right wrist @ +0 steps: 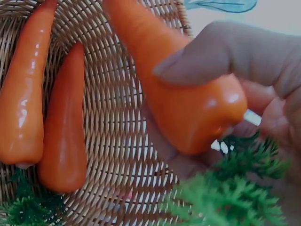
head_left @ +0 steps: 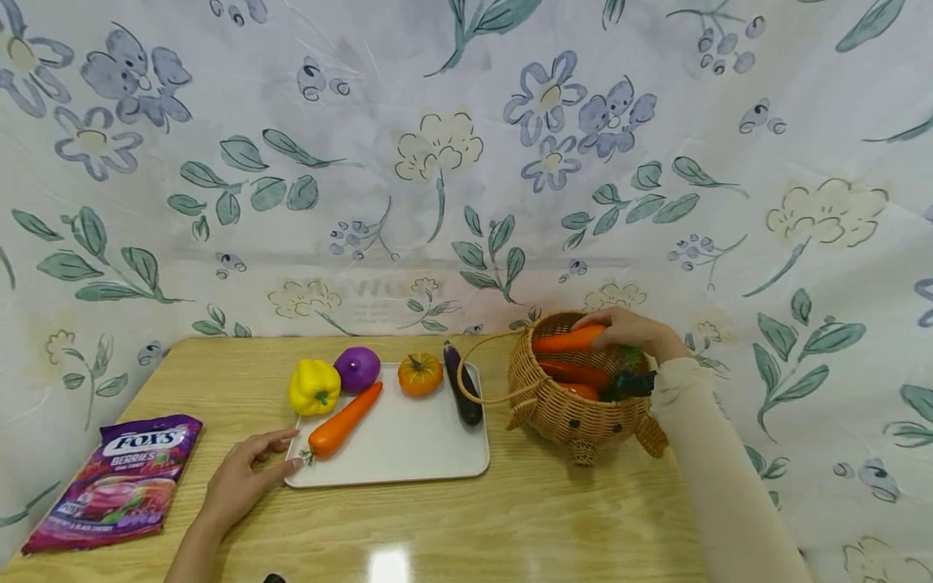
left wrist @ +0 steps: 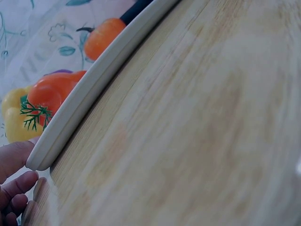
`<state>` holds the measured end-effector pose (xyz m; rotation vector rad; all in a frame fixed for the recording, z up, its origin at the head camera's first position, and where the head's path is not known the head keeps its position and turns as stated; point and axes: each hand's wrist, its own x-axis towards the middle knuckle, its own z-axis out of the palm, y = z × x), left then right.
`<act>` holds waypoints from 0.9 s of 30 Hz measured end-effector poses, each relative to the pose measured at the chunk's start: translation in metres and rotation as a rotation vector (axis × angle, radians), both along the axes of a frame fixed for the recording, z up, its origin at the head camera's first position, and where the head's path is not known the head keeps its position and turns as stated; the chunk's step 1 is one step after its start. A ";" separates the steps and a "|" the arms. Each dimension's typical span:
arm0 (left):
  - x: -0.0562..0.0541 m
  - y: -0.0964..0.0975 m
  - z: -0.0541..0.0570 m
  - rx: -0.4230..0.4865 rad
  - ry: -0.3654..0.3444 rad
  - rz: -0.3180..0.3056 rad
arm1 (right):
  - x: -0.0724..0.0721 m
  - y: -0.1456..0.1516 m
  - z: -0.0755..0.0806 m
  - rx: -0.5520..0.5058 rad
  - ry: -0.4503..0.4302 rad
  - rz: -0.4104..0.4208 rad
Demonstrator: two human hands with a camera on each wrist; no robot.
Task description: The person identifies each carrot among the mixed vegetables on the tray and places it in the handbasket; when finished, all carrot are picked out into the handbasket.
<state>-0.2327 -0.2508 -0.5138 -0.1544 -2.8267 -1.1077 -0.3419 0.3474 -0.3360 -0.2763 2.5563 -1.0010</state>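
My right hand (head_left: pixel 627 330) grips a carrot (right wrist: pixel 178 99) near its thick green-topped end, over the basket. The thumb lies across the carrot, and some fingers are hidden behind it. Below are two more carrots (right wrist: pixel 61 127) (right wrist: pixel 23 103) inside the wicker basket (head_left: pixel 576 421), which has an animal face. My left hand (head_left: pixel 244 478) rests at the left edge of the white tray (head_left: pixel 408 453), with relaxed fingertips at the rim. Close to it on the tray lies another carrot (head_left: pixel 342 425), leafy end toward the fingertips.
A yellow bell pepper (head_left: pixel 315 387), purple onion (head_left: pixel 357 369), small pumpkin (head_left: pixel 420 374) and eggplant (head_left: pixel 462 385) sit along the tray's back and sides. The basket's handle (head_left: pixel 474 364) leans over the tray's right edge. A purple candy bag (head_left: pixel 120 486) lies at left; a floral cloth (head_left: pixel 379 162) hangs behind.
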 end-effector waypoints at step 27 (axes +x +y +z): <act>-0.001 -0.001 -0.003 0.020 0.025 -0.002 | -0.021 -0.006 -0.048 0.135 0.113 -0.048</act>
